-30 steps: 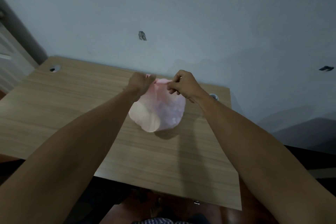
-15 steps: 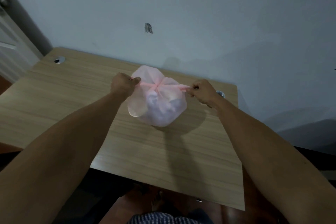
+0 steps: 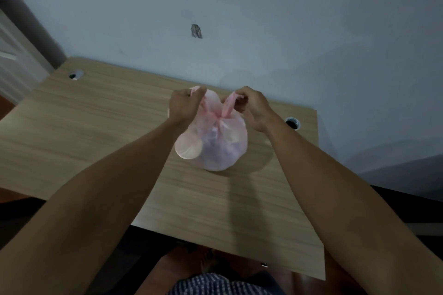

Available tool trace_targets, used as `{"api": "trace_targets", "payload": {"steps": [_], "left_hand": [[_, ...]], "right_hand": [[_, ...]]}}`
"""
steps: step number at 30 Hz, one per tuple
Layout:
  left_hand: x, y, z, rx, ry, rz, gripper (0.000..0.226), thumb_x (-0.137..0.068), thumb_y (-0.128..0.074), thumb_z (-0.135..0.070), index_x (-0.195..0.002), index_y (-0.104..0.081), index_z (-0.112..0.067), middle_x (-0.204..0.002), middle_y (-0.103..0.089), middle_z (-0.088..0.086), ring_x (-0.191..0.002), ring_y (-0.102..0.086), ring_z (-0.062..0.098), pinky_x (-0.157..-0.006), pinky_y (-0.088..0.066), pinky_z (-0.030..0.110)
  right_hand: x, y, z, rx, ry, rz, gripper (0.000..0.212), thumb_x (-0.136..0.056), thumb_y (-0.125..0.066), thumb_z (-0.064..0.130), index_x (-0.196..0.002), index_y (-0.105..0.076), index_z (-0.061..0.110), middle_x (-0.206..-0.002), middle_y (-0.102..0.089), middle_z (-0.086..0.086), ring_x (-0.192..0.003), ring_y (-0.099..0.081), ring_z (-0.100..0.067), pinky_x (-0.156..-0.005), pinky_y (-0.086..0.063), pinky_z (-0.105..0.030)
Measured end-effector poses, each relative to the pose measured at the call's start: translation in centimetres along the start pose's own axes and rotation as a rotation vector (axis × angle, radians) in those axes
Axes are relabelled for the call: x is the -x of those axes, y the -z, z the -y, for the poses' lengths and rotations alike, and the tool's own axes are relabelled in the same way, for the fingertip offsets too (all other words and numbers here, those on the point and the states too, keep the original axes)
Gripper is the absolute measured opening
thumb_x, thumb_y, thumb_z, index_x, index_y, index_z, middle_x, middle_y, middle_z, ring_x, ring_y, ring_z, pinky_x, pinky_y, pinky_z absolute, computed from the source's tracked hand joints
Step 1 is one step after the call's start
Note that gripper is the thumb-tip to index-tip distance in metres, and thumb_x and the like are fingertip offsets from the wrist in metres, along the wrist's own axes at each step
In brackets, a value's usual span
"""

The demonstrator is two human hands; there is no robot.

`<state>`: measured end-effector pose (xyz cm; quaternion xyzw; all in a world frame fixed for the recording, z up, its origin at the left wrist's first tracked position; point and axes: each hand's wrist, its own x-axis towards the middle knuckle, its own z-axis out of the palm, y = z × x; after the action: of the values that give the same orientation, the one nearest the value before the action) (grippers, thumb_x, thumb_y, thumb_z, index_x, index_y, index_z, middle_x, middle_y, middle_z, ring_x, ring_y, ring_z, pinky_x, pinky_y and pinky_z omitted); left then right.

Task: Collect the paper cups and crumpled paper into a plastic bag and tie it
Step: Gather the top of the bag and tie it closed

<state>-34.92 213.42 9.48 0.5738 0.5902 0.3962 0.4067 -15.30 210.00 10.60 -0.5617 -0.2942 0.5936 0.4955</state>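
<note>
A translucent pink plastic bag (image 3: 215, 143) sits bulging on the wooden table (image 3: 96, 127), with round cup shapes showing through its skin. Its two handles cross at a knot on top. My left hand (image 3: 184, 103) is shut on the left handle. My right hand (image 3: 251, 105) is shut on the right handle, which rises from the knot up to my fingers. Both hands are above the bag, close together. The cups and paper inside are only dimly visible.
The table stands against a pale wall. Cable holes are set in its far left corner (image 3: 75, 75) and far right corner (image 3: 293, 123). A door frame (image 3: 14, 55) is at the left. Dark floor lies to the right of the table.
Half a second ago my hands were spread wide, pulling the handles taut sideways. Now both hands have come back in toward each other above the knot, handles lifted upward.
</note>
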Motion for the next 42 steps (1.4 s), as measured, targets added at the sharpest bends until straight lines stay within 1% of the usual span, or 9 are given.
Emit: {"api": "trace_targets", "payload": {"steps": [4,8,10,13,17,26,32,37,42], "left_hand": [[1.3,-1.7,-3.0,0.33,0.074,0.047,0.046,-0.083,-0.08,-0.042,-0.07,-0.071,0.001,-0.065,-0.072,0.009,-0.058,-0.065,0.016,-0.059,-0.053,0.029],[1.5,-2.9,-3.5,0.332,0.048,0.12,0.009,-0.083,-0.078,-0.009,-0.086,-0.073,-0.003,-0.073,-0.069,0.002,-0.067,-0.064,0.013,-0.062,-0.051,0.023],[1.3,-3.2,-2.9,0.245,0.022,0.07,0.017,-0.084,-0.072,-0.002,-0.096,-0.072,-0.014,-0.088,-0.07,-0.001,-0.085,-0.069,0.018,-0.076,-0.054,0.025],[1.6,-3.5,-2.6,0.326,0.01,0.104,0.03,-0.09,-0.068,-0.002,-0.112,-0.057,-0.019,-0.099,-0.07,0.011,-0.086,-0.072,0.021,-0.076,-0.056,0.027],[1.5,-3.7,-2.6,0.4,0.062,0.164,0.021,-0.094,-0.064,0.0,-0.113,-0.059,0.008,-0.083,-0.072,0.013,-0.072,-0.07,0.011,-0.068,-0.052,0.022],[1.7,-3.4,-3.1,0.467,0.02,0.47,0.013,-0.097,-0.063,-0.006,-0.102,-0.075,-0.002,-0.08,-0.069,0.007,-0.075,-0.065,0.016,-0.075,-0.052,0.024],[0.6,-3.1,-2.3,0.543,0.169,0.43,0.048,-0.079,-0.085,-0.007,-0.113,-0.051,-0.009,-0.085,-0.072,0.016,-0.074,-0.065,0.023,-0.074,-0.054,0.032],[-0.1,-2.7,-1.9,0.53,0.192,0.435,0.073,-0.069,-0.095,-0.018,-0.127,-0.055,0.002,-0.096,-0.07,0.017,-0.08,-0.064,0.025,-0.086,-0.055,0.044],[0.0,-2.5,-1.5,0.536,0.15,0.477,0.037,-0.08,-0.086,-0.019,-0.107,-0.072,0.002,-0.087,-0.069,0.019,-0.08,-0.062,0.029,-0.079,-0.051,0.037]], "right_hand": [[-0.1,-2.1,0.9,-0.068,0.047,-0.055,0.016,-0.094,-0.062,0.02,-0.09,-0.067,0.006,-0.072,-0.063,-0.01,-0.067,-0.061,-0.024,-0.061,-0.047,-0.032],[-0.5,-1.8,0.7,0.052,0.11,-0.143,0.028,-0.094,-0.053,-0.006,-0.118,-0.062,0.003,-0.093,-0.063,-0.013,-0.057,-0.055,-0.012,-0.05,-0.049,-0.025],[-0.7,-1.6,0.5,0.05,0.127,-0.189,0.034,-0.095,-0.048,-0.01,-0.123,-0.06,0.006,-0.101,-0.065,-0.016,-0.063,-0.058,-0.014,-0.052,-0.05,-0.024],[-1.1,-1.2,-0.2,-0.054,0.103,-0.223,0.033,-0.095,-0.049,-0.009,-0.116,-0.052,0.016,-0.104,-0.071,-0.023,-0.076,-0.067,-0.023,-0.059,-0.058,-0.03],[-1.6,-0.2,-1.2,-0.126,0.087,-0.192,0.013,-0.098,-0.058,-0.002,-0.105,-0.065,-0.011,-0.096,-0.072,-0.028,-0.085,-0.071,-0.032,-0.08,-0.062,-0.045],[-0.9,0.6,-1.0,-0.189,0.095,-0.193,0.036,-0.085,-0.068,-0.012,-0.118,-0.07,0.0,-0.104,-0.074,-0.024,-0.081,-0.071,-0.029,-0.077,-0.06,-0.041],[-0.1,0.4,-0.8,-0.07,0.121,-0.179,0.029,-0.083,-0.068,-0.011,-0.11,-0.063,-0.003,-0.081,-0.071,-0.021,-0.065,-0.066,-0.027,-0.06,-0.055,-0.034],[0.3,-0.1,-0.4,-0.051,0.144,-0.024,0.017,-0.087,-0.067,-0.01,-0.101,-0.062,0.0,-0.077,-0.069,-0.019,-0.061,-0.067,-0.026,-0.06,-0.058,-0.034],[0.3,-0.4,0.0,-0.059,0.072,0.074,0.026,-0.078,-0.057,-0.002,-0.101,-0.064,-0.013,-0.091,-0.066,-0.027,-0.067,-0.065,-0.03,-0.065,-0.052,-0.035]]}}
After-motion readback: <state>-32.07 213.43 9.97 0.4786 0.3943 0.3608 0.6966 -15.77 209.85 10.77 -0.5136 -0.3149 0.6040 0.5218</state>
